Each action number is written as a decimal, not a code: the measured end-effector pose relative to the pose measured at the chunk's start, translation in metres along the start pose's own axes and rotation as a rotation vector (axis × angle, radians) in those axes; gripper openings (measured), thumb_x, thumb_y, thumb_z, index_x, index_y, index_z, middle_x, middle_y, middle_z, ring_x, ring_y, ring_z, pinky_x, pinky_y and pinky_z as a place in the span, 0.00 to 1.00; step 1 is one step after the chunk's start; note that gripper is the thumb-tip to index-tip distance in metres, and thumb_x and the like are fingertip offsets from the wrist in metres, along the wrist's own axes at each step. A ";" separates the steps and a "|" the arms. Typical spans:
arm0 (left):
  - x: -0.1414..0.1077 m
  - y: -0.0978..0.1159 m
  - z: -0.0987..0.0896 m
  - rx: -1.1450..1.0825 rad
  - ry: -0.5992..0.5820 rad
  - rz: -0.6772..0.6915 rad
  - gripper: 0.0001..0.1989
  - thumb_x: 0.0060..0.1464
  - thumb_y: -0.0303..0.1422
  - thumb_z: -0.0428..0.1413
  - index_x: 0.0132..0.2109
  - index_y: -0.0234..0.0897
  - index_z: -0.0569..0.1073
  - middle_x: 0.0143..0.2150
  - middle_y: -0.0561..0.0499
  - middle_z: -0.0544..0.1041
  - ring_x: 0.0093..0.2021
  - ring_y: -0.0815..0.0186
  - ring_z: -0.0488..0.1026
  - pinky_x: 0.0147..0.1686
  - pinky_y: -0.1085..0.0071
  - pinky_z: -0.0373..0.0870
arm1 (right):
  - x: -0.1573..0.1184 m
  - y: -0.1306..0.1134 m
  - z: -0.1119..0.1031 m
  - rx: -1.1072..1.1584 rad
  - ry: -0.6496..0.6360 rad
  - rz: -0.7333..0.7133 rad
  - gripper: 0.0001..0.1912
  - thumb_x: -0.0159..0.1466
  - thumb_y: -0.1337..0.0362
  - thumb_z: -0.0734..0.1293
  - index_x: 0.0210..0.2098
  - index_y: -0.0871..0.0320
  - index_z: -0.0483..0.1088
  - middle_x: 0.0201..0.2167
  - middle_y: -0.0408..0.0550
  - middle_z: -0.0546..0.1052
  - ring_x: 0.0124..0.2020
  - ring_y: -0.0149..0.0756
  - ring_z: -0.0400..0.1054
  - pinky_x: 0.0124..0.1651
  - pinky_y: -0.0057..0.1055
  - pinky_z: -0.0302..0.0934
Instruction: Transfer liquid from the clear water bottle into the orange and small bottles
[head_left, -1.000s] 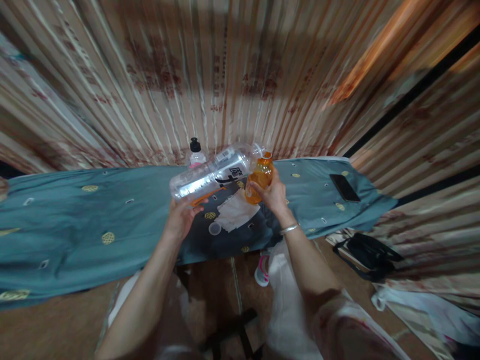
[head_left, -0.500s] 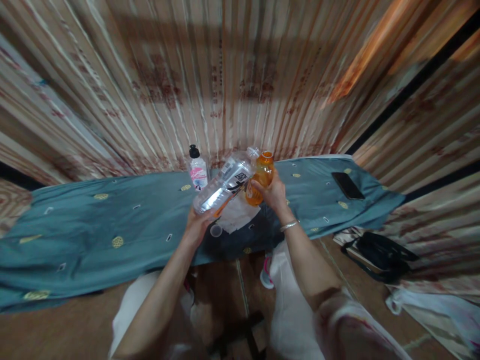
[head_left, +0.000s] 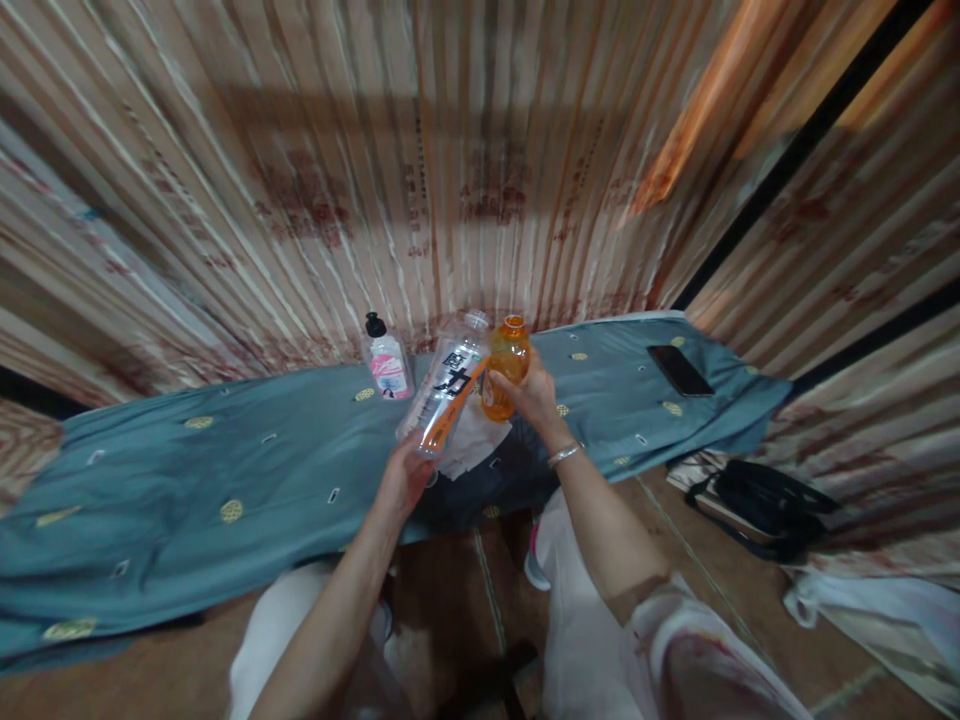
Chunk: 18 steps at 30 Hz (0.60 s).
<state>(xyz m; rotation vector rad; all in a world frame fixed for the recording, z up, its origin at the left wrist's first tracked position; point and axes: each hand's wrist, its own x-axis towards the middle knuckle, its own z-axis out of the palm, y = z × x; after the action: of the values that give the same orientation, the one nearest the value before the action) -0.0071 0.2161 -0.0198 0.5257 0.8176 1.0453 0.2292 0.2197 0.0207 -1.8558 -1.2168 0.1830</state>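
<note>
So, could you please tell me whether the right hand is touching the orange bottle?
Touching: the head view shows the right hand gripping the orange bottle, with the thumb lying across its side.

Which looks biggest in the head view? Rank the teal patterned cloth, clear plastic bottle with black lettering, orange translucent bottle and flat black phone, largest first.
1. Teal cloth
2. Clear bottle
3. Orange bottle
4. Black phone

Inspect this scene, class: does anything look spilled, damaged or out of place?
The patterned teal cloth looks darker around the white papery sheet, below the tilted clear plastic bottle: damp or shadow, I cannot tell.
</note>
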 end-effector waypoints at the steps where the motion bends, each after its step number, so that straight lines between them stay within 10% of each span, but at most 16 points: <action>1: 0.000 -0.001 0.002 -0.008 0.009 -0.003 0.19 0.44 0.32 0.67 0.45 0.37 0.78 0.40 0.45 0.85 0.44 0.56 0.83 0.43 0.65 0.80 | 0.000 0.000 0.000 -0.001 0.002 -0.001 0.39 0.62 0.55 0.75 0.68 0.59 0.62 0.48 0.57 0.86 0.52 0.55 0.81 0.55 0.46 0.73; 18: -0.008 0.020 -0.016 0.108 0.062 0.143 0.25 0.34 0.27 0.72 0.45 0.35 0.80 0.38 0.47 0.86 0.44 0.53 0.84 0.54 0.57 0.79 | -0.001 -0.009 -0.001 -0.027 -0.013 0.046 0.39 0.61 0.56 0.76 0.67 0.59 0.64 0.49 0.55 0.85 0.53 0.53 0.80 0.57 0.43 0.72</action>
<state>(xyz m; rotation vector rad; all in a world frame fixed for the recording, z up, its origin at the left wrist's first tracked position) -0.0332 0.2173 -0.0124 0.6535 0.9049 1.1579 0.2231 0.2197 0.0278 -1.9101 -1.1909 0.2052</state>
